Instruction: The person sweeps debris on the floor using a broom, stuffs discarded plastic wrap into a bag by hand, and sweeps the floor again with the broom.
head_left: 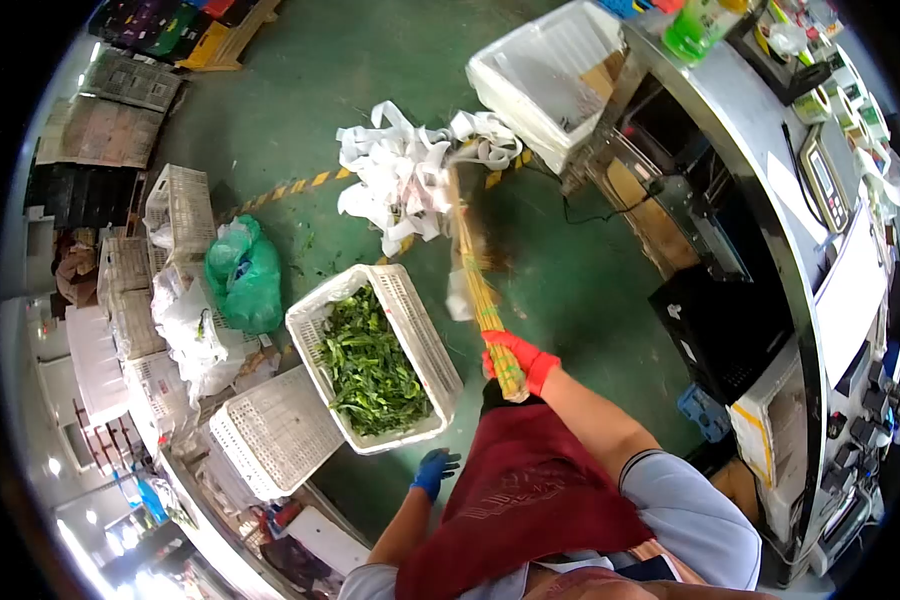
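My right hand (520,360), in a red glove, is closed round the thick tied end of a straw broom (478,285). The broom points away from me, and its far end is blurred by motion at a heap of crumpled white strips (398,180) on the green floor. My left hand (435,472), in a blue glove, hangs at my side with fingers apart and holds nothing. Nearest to it is a white plastic crate (440,385) of cut green leaves (372,365); hand and crate look apart.
An upturned white crate (275,430) and a green plastic bag (245,275) are at the left. A large white bin (550,70) stands at the back. Along the right runs a metal-edged counter (770,180) with a black box (720,330) below.
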{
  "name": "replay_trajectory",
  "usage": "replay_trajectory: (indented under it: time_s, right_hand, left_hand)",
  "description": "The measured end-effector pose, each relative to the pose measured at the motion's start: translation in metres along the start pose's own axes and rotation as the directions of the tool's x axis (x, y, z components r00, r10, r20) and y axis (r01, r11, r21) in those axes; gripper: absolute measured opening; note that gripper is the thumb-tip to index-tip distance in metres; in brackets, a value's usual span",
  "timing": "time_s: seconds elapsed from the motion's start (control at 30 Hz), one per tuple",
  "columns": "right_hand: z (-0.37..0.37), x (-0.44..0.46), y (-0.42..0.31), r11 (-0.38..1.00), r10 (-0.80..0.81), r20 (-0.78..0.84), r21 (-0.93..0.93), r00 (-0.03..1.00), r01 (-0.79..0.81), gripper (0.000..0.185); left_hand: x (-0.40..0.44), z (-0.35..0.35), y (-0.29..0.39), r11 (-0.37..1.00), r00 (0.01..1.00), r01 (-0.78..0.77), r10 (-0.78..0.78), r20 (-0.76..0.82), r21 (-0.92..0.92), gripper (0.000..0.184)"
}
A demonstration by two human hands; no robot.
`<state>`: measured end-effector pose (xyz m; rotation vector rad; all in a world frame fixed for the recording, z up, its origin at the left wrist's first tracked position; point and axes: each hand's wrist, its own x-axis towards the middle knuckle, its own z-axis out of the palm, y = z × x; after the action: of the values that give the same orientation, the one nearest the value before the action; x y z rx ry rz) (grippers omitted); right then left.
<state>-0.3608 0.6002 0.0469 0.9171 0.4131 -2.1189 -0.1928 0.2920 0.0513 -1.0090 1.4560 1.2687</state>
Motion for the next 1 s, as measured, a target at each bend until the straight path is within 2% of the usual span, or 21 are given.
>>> replay_trajectory:
  time_s: [0.07,0.1,0.13,0.17,0.2,0.23,0.33,0.37,0.43,0.47,0.5,0.53,0.6,0.67,0.7,0.77,0.8,0.93,0.97,1.0]
  right_hand:
    - [0.01,-0.013,-0.028,0.996,0.051,-0.02,-0.071,0.999,-0.052,0.033]
    - [0.014,-0.028,-0.038,0.989,-0.024,-0.008,-0.144,1.0,0.023,0.032]
    - [0.013,-0.045,-0.049,0.973,-0.047,-0.012,-0.228,0.999,0.043,0.032]
    - [0.015,-0.063,-0.059,0.972,-0.043,-0.062,-0.233,0.997,0.028,0.03]
    - [0.018,-0.077,-0.064,0.956,-0.076,-0.034,-0.286,0.997,0.064,0.031]
    - [0.024,-0.092,-0.07,0.946,-0.06,-0.059,-0.322,0.996,0.038,0.034]
    - [0.055,-0.108,-0.072,0.935,-0.146,-0.208,-0.349,0.967,0.066,0.038]
    - [0.063,-0.102,-0.081,0.944,-0.162,-0.237,-0.321,0.958,0.081,0.04]
    - [0.078,-0.079,-0.099,0.96,-0.193,-0.292,-0.252,0.937,0.119,0.044]
    - [0.083,-0.056,-0.112,0.977,-0.174,-0.297,-0.17,0.939,0.128,0.04]
    - [0.088,-0.026,-0.13,0.988,-0.146,-0.304,-0.087,0.942,0.125,0.036]
    - [0.101,0.005,-0.151,0.992,-0.123,-0.295,-0.007,0.947,0.127,0.032]
    - [0.151,0.059,-0.182,0.992,-0.123,-0.276,-0.046,0.953,0.115,0.027]
    - [0.169,0.114,-0.2,0.984,-0.091,-0.162,-0.166,0.983,0.064,0.026]
    - [0.181,0.124,-0.205,0.98,-0.052,-0.098,-0.197,0.994,0.031,0.027]
    - [0.186,0.139,-0.22,0.976,0.052,-0.061,-0.209,0.997,-0.064,0.028]
    - [0.186,0.143,-0.227,0.969,0.103,-0.046,-0.219,0.994,-0.11,0.028]
    - [0.233,0.077,-0.251,0.901,-0.016,-0.079,-0.434,0.997,-0.02,0.04]
    - [0.238,0.06,-0.257,0.892,0.0,-0.093,-0.449,0.996,-0.042,0.051]
    - [0.244,0.045,-0.264,0.889,-0.025,-0.139,-0.456,0.99,-0.042,0.053]
  left_hand:
    - [0.004,-0.007,0.001,0.999,1.0,-0.023,0.023,-0.012,-0.04,0.037]
    - [0.013,-0.014,-0.003,0.998,1.0,-0.015,0.013,-0.026,-0.067,0.036]
    - [0.018,-0.015,0.001,0.996,1.0,-0.003,0.0,-0.031,-0.091,0.035]
    - [0.022,-0.017,0.005,0.993,0.999,-0.003,-0.001,-0.033,-0.12,0.035]
    - [0.027,-0.019,0.01,0.989,0.999,-0.002,-0.004,-0.039,-0.151,0.035]
    - [0.027,-0.018,0.021,0.98,0.998,-0.004,-0.008,-0.057,-0.201,0.033]
    - [0.05,-0.027,0.05,0.97,0.999,-0.025,0.014,-0.044,-0.242,0.032]
    - [0.06,-0.032,0.062,0.967,0.999,-0.039,0.031,-0.038,-0.251,0.031]
    - [0.083,-0.049,0.096,0.995,1.0,-0.012,0.01,-0.019,-0.096,0.031]
    - [0.094,-0.055,0.107,1.0,1.0,0.012,-0.013,-0.008,-0.021,0.031]
    - [0.113,-0.063,0.111,0.99,0.999,-0.04,0.042,0.013,-0.134,0.03]
    - [0.1,-0.064,0.142,0.974,0.998,-0.064,0.062,-0.018,-0.218,0.031]
    - [0.135,-0.085,0.155,0.961,0.988,-0.121,0.14,0.062,-0.248,0.032]
    - [0.098,-0.093,0.212,0.942,0.991,-0.131,0.136,-0.005,-0.31,0.03]
    - [0.089,-0.098,0.231,0.952,0.992,-0.123,0.115,-0.047,-0.28,0.026]
    - [0.095,-0.115,0.238,0.949,0.992,-0.11,0.088,-0.087,-0.294,0.024]
    - [0.098,-0.119,0.24,0.947,0.992,-0.103,0.075,-0.104,-0.304,0.023]
    - [0.095,-0.125,0.254,0.921,0.996,-0.052,0.02,-0.085,-0.385,0.024]
    - [0.115,-0.133,0.243,0.927,0.999,-0.006,-0.014,-0.051,-0.375,0.024]
    - [0.114,-0.13,0.249,0.926,0.998,-0.012,-0.009,-0.055,-0.379,0.023]
